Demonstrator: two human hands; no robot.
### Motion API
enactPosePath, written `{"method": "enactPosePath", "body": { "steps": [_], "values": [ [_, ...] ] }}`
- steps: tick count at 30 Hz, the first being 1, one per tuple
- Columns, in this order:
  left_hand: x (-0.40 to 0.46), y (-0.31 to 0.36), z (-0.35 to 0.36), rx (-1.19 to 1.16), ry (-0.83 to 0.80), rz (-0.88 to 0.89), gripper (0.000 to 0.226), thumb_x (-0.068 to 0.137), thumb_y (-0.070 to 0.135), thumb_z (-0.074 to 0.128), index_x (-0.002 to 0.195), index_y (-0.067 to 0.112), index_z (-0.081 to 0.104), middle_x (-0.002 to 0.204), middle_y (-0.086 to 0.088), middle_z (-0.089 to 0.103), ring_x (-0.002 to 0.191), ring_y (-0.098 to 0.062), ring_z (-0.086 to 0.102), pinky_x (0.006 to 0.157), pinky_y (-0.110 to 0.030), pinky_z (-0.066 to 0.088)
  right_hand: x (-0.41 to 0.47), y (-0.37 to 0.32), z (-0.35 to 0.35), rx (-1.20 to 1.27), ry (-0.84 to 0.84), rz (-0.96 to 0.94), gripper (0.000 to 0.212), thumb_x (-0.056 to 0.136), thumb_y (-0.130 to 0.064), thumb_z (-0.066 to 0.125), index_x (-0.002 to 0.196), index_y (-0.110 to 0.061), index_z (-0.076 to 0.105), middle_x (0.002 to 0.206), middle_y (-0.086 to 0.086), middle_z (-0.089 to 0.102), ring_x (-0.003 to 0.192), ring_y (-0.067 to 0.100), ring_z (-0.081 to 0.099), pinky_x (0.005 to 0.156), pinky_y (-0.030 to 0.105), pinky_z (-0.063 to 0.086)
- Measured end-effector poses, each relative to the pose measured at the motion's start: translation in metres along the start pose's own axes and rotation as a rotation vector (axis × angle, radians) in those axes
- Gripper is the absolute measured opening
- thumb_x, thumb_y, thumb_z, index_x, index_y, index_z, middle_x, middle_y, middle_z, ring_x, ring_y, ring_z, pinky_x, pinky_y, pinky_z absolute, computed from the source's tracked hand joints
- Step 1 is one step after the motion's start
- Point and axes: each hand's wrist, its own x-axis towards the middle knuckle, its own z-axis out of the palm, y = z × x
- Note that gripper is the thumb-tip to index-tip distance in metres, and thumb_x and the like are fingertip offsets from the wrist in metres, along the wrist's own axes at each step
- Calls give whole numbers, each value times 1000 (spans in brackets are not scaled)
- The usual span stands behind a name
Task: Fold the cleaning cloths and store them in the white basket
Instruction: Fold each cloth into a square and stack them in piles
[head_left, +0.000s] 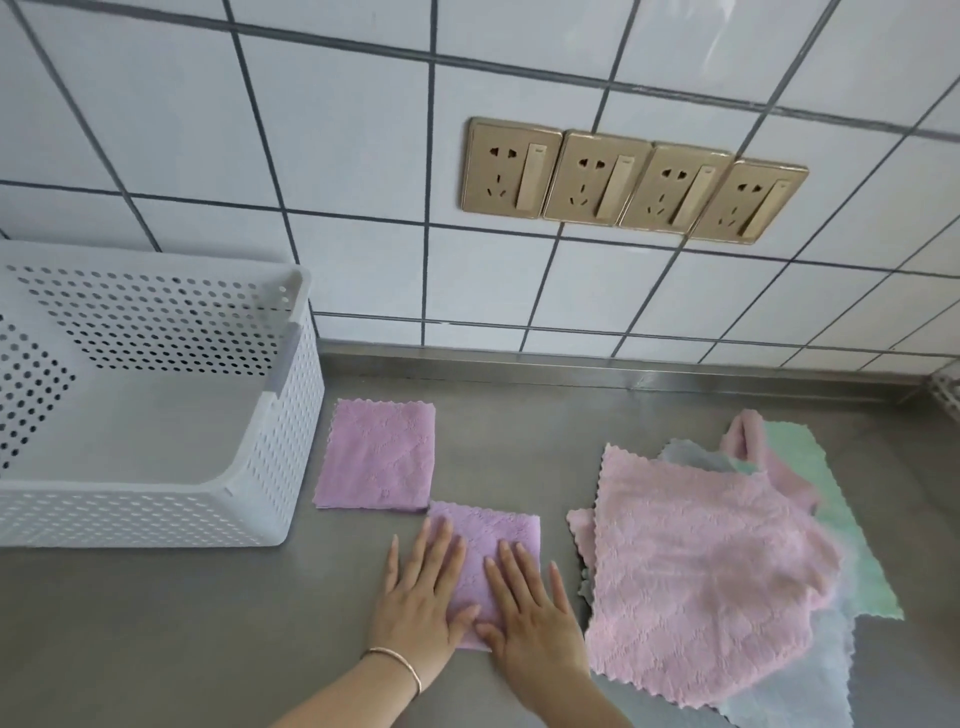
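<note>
**Both palms flat on the purple cloth**

Left hand (423, 597) and right hand (530, 618) lie side by side, fingers straight and spread, pressing a folded purple cloth (493, 540) onto the steel worktop (182, 623). Neither grips anything. Just behind it, corner to corner, sits another folded purple cloth (375, 456), beside the white basket (156, 512) at left. To the right, a loose pile: a pink cloth (701, 571) on top, green cloth (810, 457) and a pale blue one beneath.

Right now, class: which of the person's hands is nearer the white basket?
Left. The left hand presses the folded purple cloth on the white basket's side; the right hand lies farther away.
</note>
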Motion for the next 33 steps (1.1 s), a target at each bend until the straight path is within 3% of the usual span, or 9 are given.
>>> {"method": "enactPosePath", "body": {
  "steps": [6, 10, 14, 17, 20, 22, 25, 28, 33],
  "values": [
    [84, 4, -2, 66, 27, 30, 77, 79, 59, 28, 139, 12, 36, 154, -11, 20, 145, -26, -3, 116, -51, 0, 67, 43, -12, 12, -47, 27, 65, 95, -54, 2, 149, -17, -3, 158, 2, -3, 145, 17, -8, 112, 43, 2],
    [131, -3, -7, 84, 67, 29, 76, 81, 62, 21, 134, 12, 42, 146, -10, 40, 145, -23, -8, 114, -51, 5, 110, 57, -21, 46, -138, 63, 68, 94, -55, 0, 145, -18, 27, 144, 0, 41, 144, 16, 11, 111, 42, 8],
    [162, -13, -12, 84, 95, 10, 74, 80, 63, 21, 133, 14, 37, 143, -9, 44, 144, -20, -12, 112, -51, 8, 143, 64, -43, -40, -232, -19, 85, 63, -62, -32, 138, -25, -19, 150, -6, -22, 136, 15, -26, 114, 42, -14],
    [172, -17, -10, 105, 92, 17, 76, 78, 62, 25, 133, 13, 46, 142, -9, 45, 144, -17, -15, 114, -50, 3, 154, 66, -47, -9, -283, -37, 87, 52, -62, -35, 132, -27, -30, 140, -10, -36, 129, 12, -36, 112, 42, -16],
    [173, -15, -16, 150, 35, 1, 80, 78, 64, 13, 140, 16, 33, 151, -6, 28, 143, -16, -18, 113, -48, -13, 157, 65, -45, -30, -280, -22, 90, 63, -72, -27, 139, -24, -23, 141, -8, -32, 135, 11, -30, 114, 43, -11],
    [170, -12, -26, 210, 0, 4, 82, 75, 63, 1, 143, 18, 14, 154, -2, 7, 145, -21, -9, 107, -46, -27, 152, 57, -50, -28, -137, 46, 88, 76, -64, -3, 148, -17, 15, 154, -1, 3, 144, 15, 8, 116, 42, 13],
    [154, 2, -37, 65, 111, 51, 70, 77, 50, 25, 127, 12, 55, 137, -8, 51, 131, -32, 41, 114, -47, 1, 114, 47, -57, 226, 171, 66, 50, 80, -44, 40, 122, -19, 55, 117, -4, 65, 110, 15, 59, 97, 32, 42],
    [120, 38, -42, -103, 214, 223, 52, 75, 42, 38, 112, 15, 62, 119, -3, 64, 117, -26, 54, 100, -41, 41, 41, 49, -56, 324, 413, 111, 37, 77, -25, 49, 114, -19, 49, 106, -5, 62, 95, 16, 55, 86, 25, 37],
    [43, 101, -28, -206, 104, 635, 42, 64, 44, 56, 101, 25, 61, 108, 9, 63, 108, -13, 45, 97, -30, 31, -77, 70, -32, 317, 377, 230, 49, 65, -26, 53, 113, -19, 51, 112, -5, 53, 102, 13, 50, 88, 23, 37]
  ]
}}
